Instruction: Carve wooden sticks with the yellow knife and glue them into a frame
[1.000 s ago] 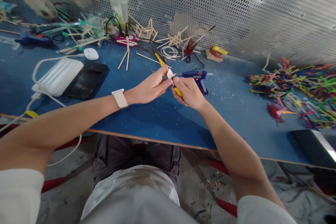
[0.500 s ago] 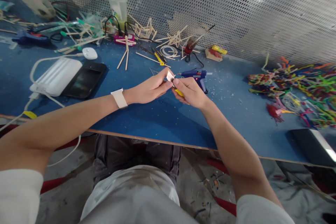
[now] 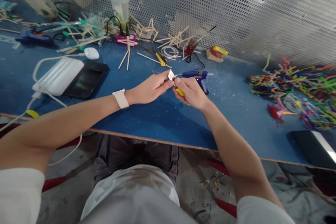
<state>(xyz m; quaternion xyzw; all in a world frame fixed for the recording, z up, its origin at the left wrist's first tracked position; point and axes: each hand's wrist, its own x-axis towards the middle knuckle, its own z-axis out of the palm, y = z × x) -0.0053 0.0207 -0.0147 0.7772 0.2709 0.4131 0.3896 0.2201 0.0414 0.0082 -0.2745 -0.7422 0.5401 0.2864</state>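
Note:
My left hand (image 3: 153, 87) is closed, pinching a small white piece (image 3: 171, 75) between thumb and fingers above the blue table. My right hand (image 3: 192, 91) is wrapped round a yellow-handled utility knife (image 3: 180, 92), most of it covered by the fingers. Its working end meets the white piece, and the two thumbs almost touch there. Just behind my right hand lies a blue hot glue gun (image 3: 196, 75) with a small red light on. A yellow and black cutter (image 3: 160, 59) rests on the table beyond my left hand.
Thin wooden sticks (image 3: 178, 38) and a coil of clear tubing (image 3: 169, 51) lie near the mesh wall. A cup with a straw (image 3: 119, 5) stands behind. Left are a phone (image 3: 86, 78) and a white power bank (image 3: 59, 75); right, a heap of pipe cleaners (image 3: 299, 91).
Both hands keep their grips, with the white piece turned slightly between them. The whole view has shifted a little, so things on the table appear slightly further right.

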